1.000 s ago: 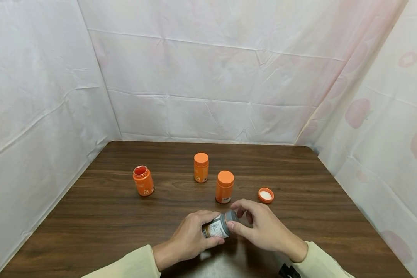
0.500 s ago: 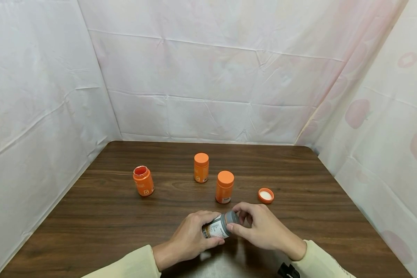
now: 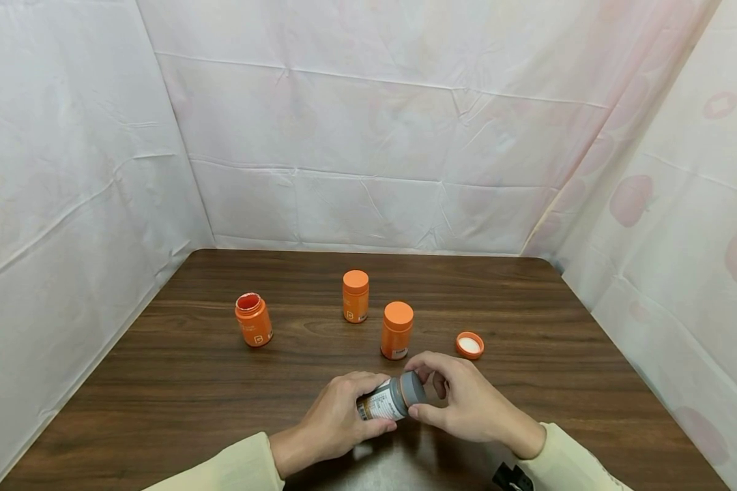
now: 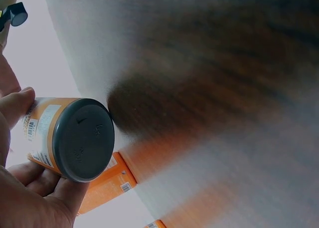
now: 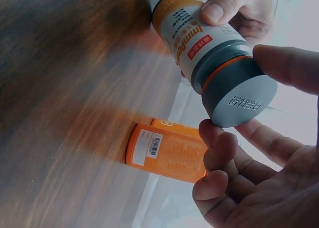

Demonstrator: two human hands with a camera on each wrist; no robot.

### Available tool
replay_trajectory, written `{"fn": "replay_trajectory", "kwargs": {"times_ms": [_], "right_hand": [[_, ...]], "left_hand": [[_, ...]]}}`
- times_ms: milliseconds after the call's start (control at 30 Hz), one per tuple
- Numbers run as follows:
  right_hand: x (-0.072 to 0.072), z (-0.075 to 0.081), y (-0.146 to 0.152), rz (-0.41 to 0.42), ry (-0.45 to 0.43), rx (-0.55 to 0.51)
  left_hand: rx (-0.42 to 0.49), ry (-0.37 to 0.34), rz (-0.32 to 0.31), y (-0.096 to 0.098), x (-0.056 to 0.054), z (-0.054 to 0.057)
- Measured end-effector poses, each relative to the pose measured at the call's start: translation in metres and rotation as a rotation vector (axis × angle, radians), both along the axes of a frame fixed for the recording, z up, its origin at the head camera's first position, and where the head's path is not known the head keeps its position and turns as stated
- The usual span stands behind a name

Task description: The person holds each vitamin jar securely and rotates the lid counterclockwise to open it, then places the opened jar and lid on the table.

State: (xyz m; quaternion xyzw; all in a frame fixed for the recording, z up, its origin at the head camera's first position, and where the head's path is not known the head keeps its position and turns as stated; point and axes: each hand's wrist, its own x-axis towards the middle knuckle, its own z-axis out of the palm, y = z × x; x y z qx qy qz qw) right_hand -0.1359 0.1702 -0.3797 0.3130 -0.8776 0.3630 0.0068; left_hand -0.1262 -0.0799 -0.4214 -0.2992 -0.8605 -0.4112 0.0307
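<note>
A grey supplement bottle (image 3: 382, 404) with a white and orange label lies tilted in my left hand (image 3: 340, 416), which grips its body. Its dark base (image 4: 84, 140) faces the left wrist camera. My right hand (image 3: 467, 402) pinches the grey lid (image 3: 413, 389) between thumb and fingertips. In the right wrist view, an orange ring shows between the lid (image 5: 241, 96) and the bottle's shoulder, and the thumb (image 5: 286, 66) lies at the lid's edge. Just beyond the hands stands a capped orange bottle (image 3: 397, 334).
A second capped orange bottle (image 3: 355, 298) stands farther back. To the left is an uncapped orange bottle (image 3: 254, 322). An orange lid (image 3: 469, 346) lies with its white inside up on the right of the brown wooden table (image 3: 178, 395). Pale curtains (image 3: 368, 123) surround the table.
The right fingers closed in on the lid, then shifted their hold. The lid has moved slightly right, with more orange showing beneath it. The left hand and the standing bottles stay in place.
</note>
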Motion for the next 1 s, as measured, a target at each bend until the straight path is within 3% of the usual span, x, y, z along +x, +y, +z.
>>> {"fn": "replay_trajectory", "kwargs": {"times_ms": [1000], "right_hand": [[0.0016, 0.0062, 0.0097, -0.007, 0.036, -0.002]], "left_hand": [[-0.006, -0.007, 0.022, -0.0009, 0.0001, -0.0010]]}}
